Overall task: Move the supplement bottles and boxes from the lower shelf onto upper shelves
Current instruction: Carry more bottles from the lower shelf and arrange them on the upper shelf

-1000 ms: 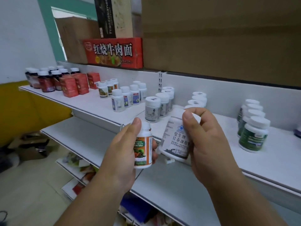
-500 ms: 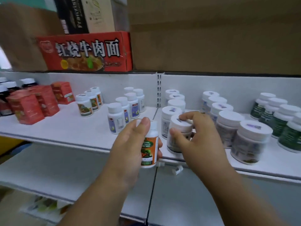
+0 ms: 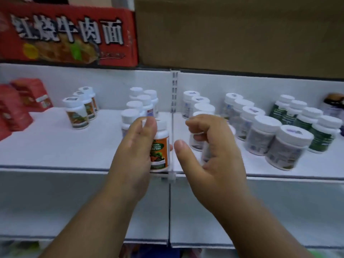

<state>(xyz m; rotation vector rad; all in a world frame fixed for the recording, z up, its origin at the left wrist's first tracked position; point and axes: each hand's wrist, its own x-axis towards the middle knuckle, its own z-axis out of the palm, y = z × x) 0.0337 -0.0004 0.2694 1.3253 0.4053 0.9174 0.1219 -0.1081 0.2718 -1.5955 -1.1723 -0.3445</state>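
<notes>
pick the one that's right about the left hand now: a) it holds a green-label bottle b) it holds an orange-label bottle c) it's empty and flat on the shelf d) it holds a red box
b: the left hand is wrapped round the orange-label bottle, its thumb up by the white cap, at the front edge of the upper shelf.

Soft, even light with faint shadows; my hands (image 3: pixel 214 151) and bottles (image 3: pixel 286 148) beyond my fingers are motion-blurred, edges bowed.
</notes>
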